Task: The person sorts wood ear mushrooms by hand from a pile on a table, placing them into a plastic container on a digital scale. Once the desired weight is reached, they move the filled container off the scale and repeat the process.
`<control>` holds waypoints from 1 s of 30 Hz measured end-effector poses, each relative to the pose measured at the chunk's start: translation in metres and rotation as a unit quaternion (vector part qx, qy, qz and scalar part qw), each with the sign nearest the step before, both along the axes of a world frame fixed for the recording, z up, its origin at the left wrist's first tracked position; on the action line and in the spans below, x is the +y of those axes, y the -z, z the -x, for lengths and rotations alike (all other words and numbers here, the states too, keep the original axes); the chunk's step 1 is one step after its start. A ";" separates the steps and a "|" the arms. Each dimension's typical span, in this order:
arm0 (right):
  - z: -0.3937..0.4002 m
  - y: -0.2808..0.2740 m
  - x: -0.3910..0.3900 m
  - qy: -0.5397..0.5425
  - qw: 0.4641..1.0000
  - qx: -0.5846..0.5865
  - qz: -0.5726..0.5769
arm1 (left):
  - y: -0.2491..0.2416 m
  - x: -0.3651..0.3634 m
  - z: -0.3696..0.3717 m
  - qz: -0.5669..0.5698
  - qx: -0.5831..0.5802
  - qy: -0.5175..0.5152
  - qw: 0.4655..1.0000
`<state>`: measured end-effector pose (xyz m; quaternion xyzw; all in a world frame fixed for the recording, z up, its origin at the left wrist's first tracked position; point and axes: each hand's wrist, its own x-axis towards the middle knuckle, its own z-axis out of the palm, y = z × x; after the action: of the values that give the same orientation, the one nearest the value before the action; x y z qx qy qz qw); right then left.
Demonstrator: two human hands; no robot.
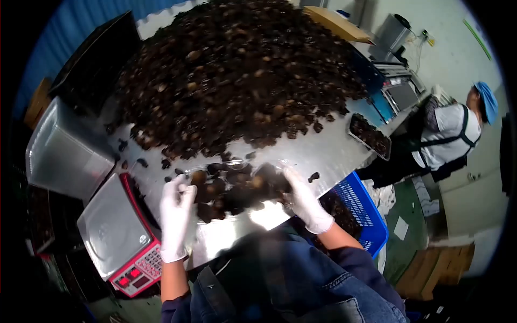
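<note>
A clear plastic tray (230, 211) filled with dark brown, mushroom-like pieces (237, 185) is between my two hands at the table's near edge. My left hand (176, 215), in a white glove, has its fingers curled at the tray's left end. On the opposite end, my right hand (306, 200), also gloved in white, grips the side; its fingertips are partly blurred. Beyond the tray, a large heap of the same dark pieces (231, 81) covers much of the metal table (318, 156).
Left of me stand a red-framed digital scale (116, 226) and a translucent plastic bin (67, 153). A blue basket (371, 226) with dark pieces is below my right arm. Another filled tray (370, 135) lies at the table's right, near a person (447, 132) in a blue cap.
</note>
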<state>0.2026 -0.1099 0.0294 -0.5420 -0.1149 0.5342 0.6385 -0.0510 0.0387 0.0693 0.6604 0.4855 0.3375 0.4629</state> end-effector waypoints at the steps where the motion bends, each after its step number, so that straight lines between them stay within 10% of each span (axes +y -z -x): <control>1: -0.014 -0.020 -0.026 0.032 0.999 -0.031 0.030 | -0.016 -0.011 -0.035 0.001 0.040 0.044 0.998; 7: -0.112 -0.029 -0.129 0.259 0.953 -0.143 0.059 | 0.016 -0.048 -0.223 -0.034 -0.021 0.357 0.933; 14: -0.216 0.049 -0.195 0.376 0.916 -0.141 0.011 | 0.054 -0.086 -0.372 -0.082 0.183 0.439 0.876; 19: -0.269 0.113 -0.221 0.391 0.902 -0.173 -0.058 | 0.085 -0.081 -0.362 -0.118 0.018 0.451 0.884; 22: -0.285 0.102 -0.223 0.378 0.921 -0.079 -0.039 | 0.025 -0.040 -0.293 -0.195 0.017 0.491 0.849; 26: -0.318 0.125 -0.215 0.437 0.896 -0.046 -0.065 | -0.052 0.019 -0.195 -0.303 0.238 0.284 0.878; 30: -0.345 0.113 -0.200 0.409 0.907 -0.067 -0.071 | -0.098 0.136 -0.058 -0.320 0.198 0.026 0.926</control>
<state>0.5472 -0.3097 -0.0833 -0.5290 0.0364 0.1792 0.8287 0.0074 0.1751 0.1678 0.8393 0.4161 0.3249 0.1299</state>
